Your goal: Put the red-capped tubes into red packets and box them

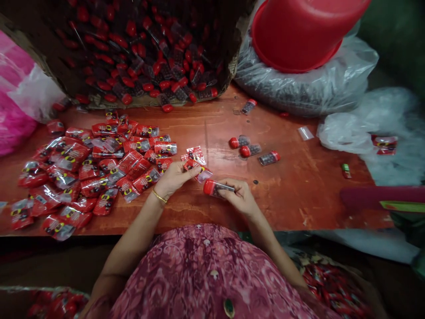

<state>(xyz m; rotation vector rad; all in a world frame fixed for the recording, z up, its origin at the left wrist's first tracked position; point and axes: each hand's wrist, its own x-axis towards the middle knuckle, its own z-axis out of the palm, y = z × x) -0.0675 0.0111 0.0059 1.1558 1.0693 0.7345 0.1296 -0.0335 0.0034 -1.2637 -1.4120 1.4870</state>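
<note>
My left hand (174, 179) pinches a red printed plastic sleeve (199, 172) at its open end, just above the wooden table (292, 186). My right hand (239, 197) grips a small clear vial with a red cap (215, 188), lying sideways, its cap pointing left toward the sleeve's mouth. The two are close, almost touching. A few empty red sleeves (195, 154) lie just beyond my left hand. Three loose red-capped vials (254, 150) lie on the table ahead of my right hand.
A heap of packed red sleeves (89, 170) covers the table's left. A cardboard box of vials (149, 53) stands at the back, a red bucket (303, 33) on a clear bag at the back right, and plastic bags (375, 133) at the right.
</note>
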